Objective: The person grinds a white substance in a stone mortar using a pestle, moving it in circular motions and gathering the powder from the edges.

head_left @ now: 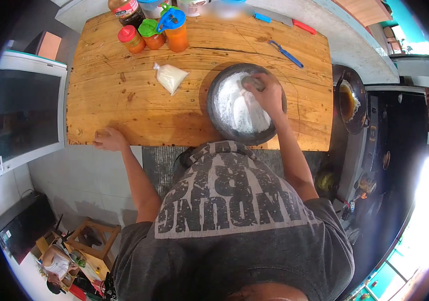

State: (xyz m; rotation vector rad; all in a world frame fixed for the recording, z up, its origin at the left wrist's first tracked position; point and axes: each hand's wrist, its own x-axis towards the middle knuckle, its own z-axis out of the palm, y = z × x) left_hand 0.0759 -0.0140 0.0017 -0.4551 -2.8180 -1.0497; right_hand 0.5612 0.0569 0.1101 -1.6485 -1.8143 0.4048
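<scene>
A wide, dark stone mortar (213, 113) stands on the wooden table, just in front of my body. White powder (230, 100) coats much of its inside. My right hand (266, 93) reaches into the bowl and is closed around a grey-brown stone pestle (251, 83), above the powder. Far to the left, my left hand (109, 139) has its fingers bent over the front edge of the wooden table (139, 118). Between the hands, farther back, lies a knotted clear plastic bag (171, 78) of pale, cream-coloured contents.
Lidded jars (131, 40) and an orange pitcher (176, 35) crowd the back left. A blue peeler (285, 54) and a red-handled knife (303, 27) lie at the back right. A wok (347, 100) sits on the stove at right. Another person (58, 261) is at lower left.
</scene>
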